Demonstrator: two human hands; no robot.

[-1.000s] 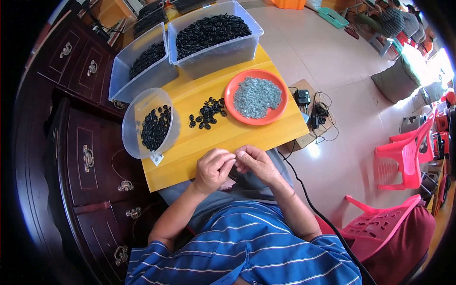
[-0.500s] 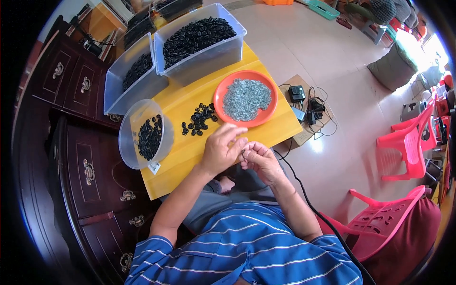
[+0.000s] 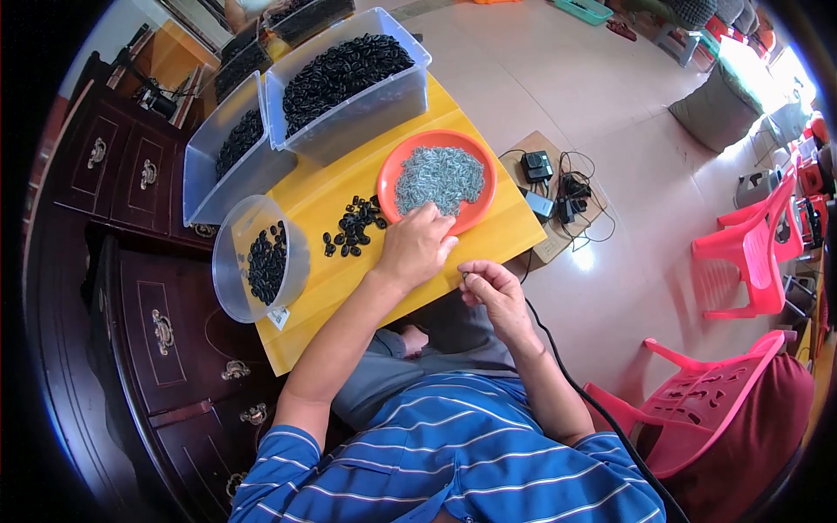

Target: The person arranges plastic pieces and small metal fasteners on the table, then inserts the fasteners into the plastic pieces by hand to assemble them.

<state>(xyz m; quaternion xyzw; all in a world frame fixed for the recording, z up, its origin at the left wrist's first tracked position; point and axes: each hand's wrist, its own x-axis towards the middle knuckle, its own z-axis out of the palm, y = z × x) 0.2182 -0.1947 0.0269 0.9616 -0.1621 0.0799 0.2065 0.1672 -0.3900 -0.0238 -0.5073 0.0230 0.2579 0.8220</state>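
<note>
On the near rim of an orange plate (image 3: 488, 187) my left hand (image 3: 417, 247) reaches in, fingertips at a heap of small shiny silvery pins (image 3: 440, 177). Its thumb stands apart from the fingers, and I see nothing held; the fingertips are partly hidden. Just off the table's near edge, my right hand (image 3: 495, 296) is closed in a pinch on a small dark piece (image 3: 466, 275), mostly covered by thumb and finger. Left of the plate lies a loose group of black oval pieces (image 3: 353, 225) on the yellow table (image 3: 340, 301).
A round clear tub (image 3: 228, 261) with black pieces stands at the table's left. Two large clear bins (image 3: 405, 87) full of black pieces stand behind it. Dark wooden drawers (image 3: 174, 340) are on the left. A black cable (image 3: 558, 353) runs past my right arm; pink chairs (image 3: 741, 261) stand right.
My left hand has moved away from my right hand, up to the silvery pins in the plate. My right hand has shifted slightly right, still pinching. The view has turned a little.
</note>
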